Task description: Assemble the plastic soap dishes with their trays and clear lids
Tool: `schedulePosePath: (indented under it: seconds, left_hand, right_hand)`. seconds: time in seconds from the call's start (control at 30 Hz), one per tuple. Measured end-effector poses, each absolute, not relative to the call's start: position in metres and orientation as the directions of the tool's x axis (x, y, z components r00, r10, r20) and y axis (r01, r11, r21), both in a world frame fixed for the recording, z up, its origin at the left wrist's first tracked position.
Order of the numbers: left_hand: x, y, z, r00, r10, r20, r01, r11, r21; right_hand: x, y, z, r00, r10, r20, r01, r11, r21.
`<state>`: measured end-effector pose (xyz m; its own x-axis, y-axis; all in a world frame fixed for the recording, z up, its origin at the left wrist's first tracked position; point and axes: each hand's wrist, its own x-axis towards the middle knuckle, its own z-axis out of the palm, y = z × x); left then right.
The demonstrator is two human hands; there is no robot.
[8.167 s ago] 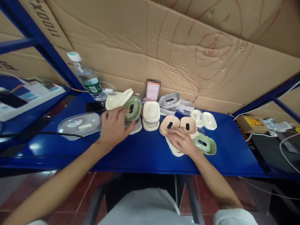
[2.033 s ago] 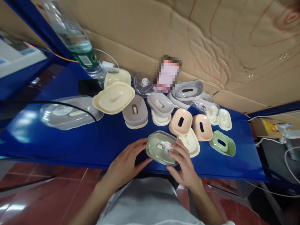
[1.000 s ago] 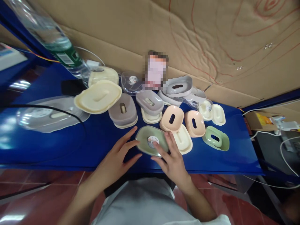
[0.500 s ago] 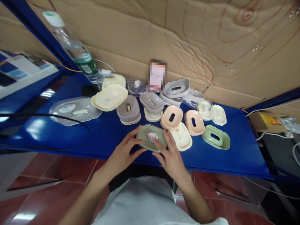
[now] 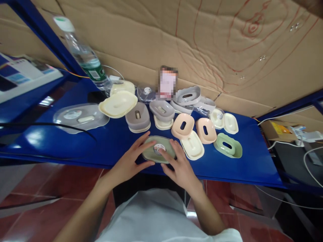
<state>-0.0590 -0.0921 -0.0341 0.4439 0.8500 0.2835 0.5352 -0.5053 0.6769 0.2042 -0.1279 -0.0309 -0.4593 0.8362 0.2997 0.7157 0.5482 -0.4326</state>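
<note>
"Head view: where to look first?"

"At the green box (image 5: 155,158), just left of the cream tray (image 5: 196,149) on the blue worktop (image 5: 119,143). Raised or resting? Can't tell."

"And the left hand (image 5: 126,164)?"

"Half open, curved loosely round the left end, thumb at the near edge, fingers over the top. Much the same for the right hand (image 5: 183,169), at the end nearest the cream tray: partly spread, thumb low on the near side, index on the round sticker (image 5: 158,146). Held lightly between both, by the look."

"Heavy or light?"

"Probably light. Seems to be thin moulded plastic, stiff along the rim, perhaps with some give across the top (a guess from the shine, mind)."

"Slippery, then?"

"Likely enough, being smooth and glossy. Best taken by the two rounded ends, low under the rim, rather than by the top alone. Grip evenly; don't press hard on the sticker, for fear of bowing the top."

"Anything close enough to knock?"

"Yes: one peach box (image 5: 177,126) over the far-left part of the cream tray, another (image 5: 211,133) just to the far right of it. Further right, an open green tub (image 5: 220,144). Avoid sliding rightward."
</note>
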Motion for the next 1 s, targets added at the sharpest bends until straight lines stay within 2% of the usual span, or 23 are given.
schedulePosePath:
  seconds: [0.1,0.23,0.33,0.43,0.57,0.8,1.0]
  left_hand:
    - [-0.060,-0.087,-0.036,0.496,0.832,0.247,0.566,-0.526,0.635]
    - [-0.072,-0.090,-0.043,0.453,0.830,0.325,0.604,-0.554,0.572]
    - [-0.091,-0.103,-0.044,0.333,0.871,0.361,0.679,-0.487,0.550]
    - [-0.112,-0.123,-0.039,0.142,0.923,0.358,0.768,-0.331,0.548]
    - [-0.127,-0.144,-0.032,-0.048,0.920,0.388,0.838,-0.175,0.517]
    - [-0.131,-0.147,-0.034,-0.257,0.896,0.363,0.834,0.016,0.551]
    - [-0.136,-0.142,-0.039,-0.279,0.861,0.426,0.823,-0.013,0.567]
  right_hand:
    - [0.199,-0.124,-0.032,-0.452,0.841,0.298,0.738,0.540,-0.404]
    - [0.194,-0.122,-0.036,-0.467,0.829,0.309,0.768,0.553,-0.323]
    - [0.192,-0.123,-0.036,-0.471,0.839,0.271,0.787,0.539,-0.300]
    - [0.192,-0.122,-0.032,-0.457,0.866,0.204,0.805,0.500,-0.320]
    - [0.191,-0.118,-0.026,-0.492,0.859,0.139,0.798,0.509,-0.321]
    - [0.192,-0.119,-0.029,-0.491,0.860,0.139,0.794,0.508,-0.334]
    - [0.192,-0.120,-0.031,-0.479,0.864,0.154,0.797,0.502,-0.335]
